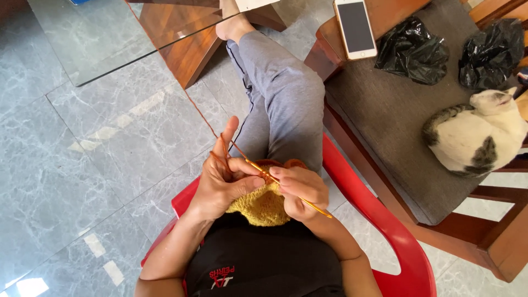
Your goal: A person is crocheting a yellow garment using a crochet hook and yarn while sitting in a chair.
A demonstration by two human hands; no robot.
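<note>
My left hand (223, 179) pinches a mustard-yellow crocheted piece (263, 206) in my lap, with an orange yarn strand (197, 107) looped over its raised index finger. My right hand (300, 190) grips a thin golden crochet hook (286, 188), whose tip points up-left toward my left thumb. The yarn strand runs from my fingers up and away toward the wooden table base. I sit in a red plastic chair (379, 220), in grey trousers and a black shirt.
A glass-topped table (99, 38) with a wooden base (187, 44) stands ahead on the grey marble floor. At right, a wooden bench with a dark cushion (385, 110) holds a white smartphone (355, 27), two black plastic bags (412, 52) and a curled-up white-and-grey cat (478, 135).
</note>
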